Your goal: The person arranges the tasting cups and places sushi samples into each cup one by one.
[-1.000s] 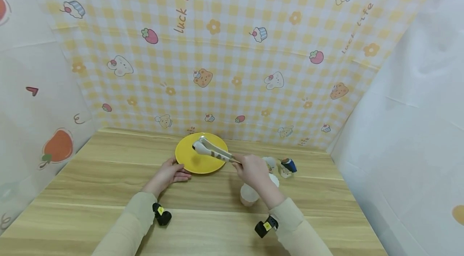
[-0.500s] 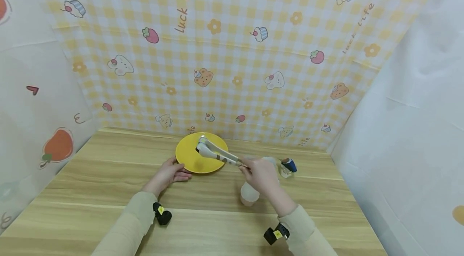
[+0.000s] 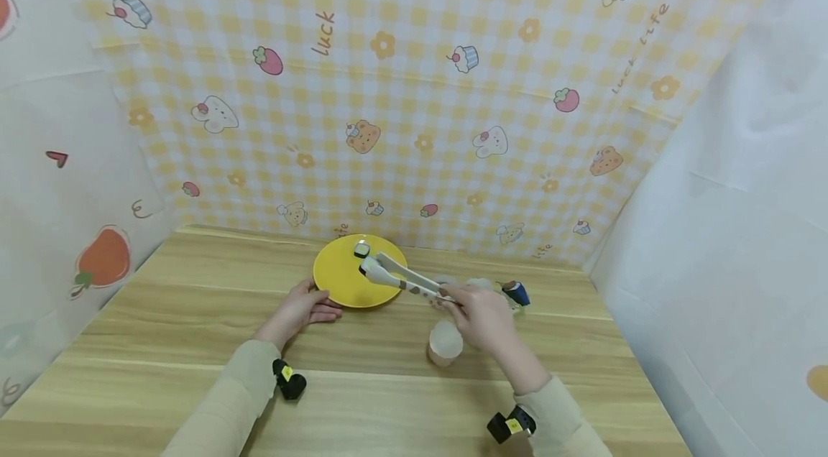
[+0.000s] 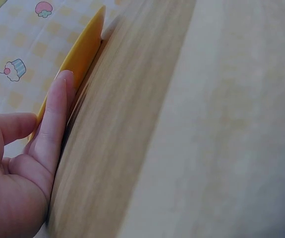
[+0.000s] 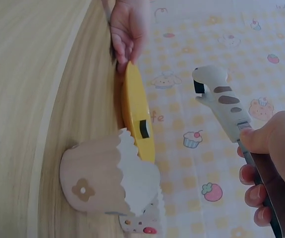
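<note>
My left hand [image 3: 302, 311] holds the near-left rim of a round yellow plate [image 3: 349, 292], thumb at the edge and fingers along the underside, as the left wrist view [image 4: 78, 59] shows. A small piece with a pale top and black side [image 3: 361, 250] lies on the plate's far part. Above the plate's right side, white tongs with brown spots [image 3: 414, 289] are held in my right hand [image 3: 484, 313]. Their two arms stand apart, and one tip has a dark patch [image 5: 199, 87]. In the right wrist view, my thumb and curled fingers wrap the tongs' handle.
A scallop-rimmed paper baking cup [image 3: 445, 343] stands below the tongs. More patterned cups [image 5: 141, 218] are partly hidden behind it and my right hand. A blue and brown item [image 3: 515, 293] sits farther right. A checked cloth [image 3: 420, 98] hangs behind the wooden table [image 3: 213, 299].
My right hand and the tongs have moved right and slightly toward me. The small piece now shows apart from the tongs on the plate. My left hand stays at the rim.
</note>
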{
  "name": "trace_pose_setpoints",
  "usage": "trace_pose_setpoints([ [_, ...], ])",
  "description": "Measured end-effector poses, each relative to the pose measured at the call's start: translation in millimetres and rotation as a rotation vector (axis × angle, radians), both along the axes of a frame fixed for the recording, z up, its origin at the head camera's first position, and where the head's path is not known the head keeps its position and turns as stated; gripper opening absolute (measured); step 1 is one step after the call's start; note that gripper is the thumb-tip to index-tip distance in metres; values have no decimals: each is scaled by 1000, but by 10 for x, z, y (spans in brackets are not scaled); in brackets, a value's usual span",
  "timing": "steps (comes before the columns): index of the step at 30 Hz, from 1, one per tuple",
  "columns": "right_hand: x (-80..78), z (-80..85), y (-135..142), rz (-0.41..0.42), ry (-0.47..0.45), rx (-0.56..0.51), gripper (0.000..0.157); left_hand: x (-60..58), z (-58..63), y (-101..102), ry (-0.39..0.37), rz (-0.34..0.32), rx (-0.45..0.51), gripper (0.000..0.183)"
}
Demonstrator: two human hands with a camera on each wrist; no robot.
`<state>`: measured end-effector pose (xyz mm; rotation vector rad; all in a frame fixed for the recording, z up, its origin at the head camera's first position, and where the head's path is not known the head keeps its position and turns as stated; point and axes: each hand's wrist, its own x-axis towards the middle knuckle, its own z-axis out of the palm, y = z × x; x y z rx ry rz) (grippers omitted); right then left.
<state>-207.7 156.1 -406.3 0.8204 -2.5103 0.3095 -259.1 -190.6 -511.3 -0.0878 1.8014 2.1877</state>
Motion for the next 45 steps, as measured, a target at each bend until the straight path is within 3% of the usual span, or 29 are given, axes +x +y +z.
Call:
trace_pose_setpoints([
  [10, 86, -39, 200, 13, -48, -29, 22, -1, -16, -9, 9, -9, 7, 52],
  [23, 127, -94, 442, 85, 0, -79, 27, 3, 8, 0, 1, 3, 0, 52],
  [34, 176, -100, 618, 66, 20, -63, 30, 14, 11, 0, 1, 2, 2, 53],
  [45, 191, -111, 796, 112, 85, -60, 28, 20, 18, 2, -7, 9, 8, 55],
])
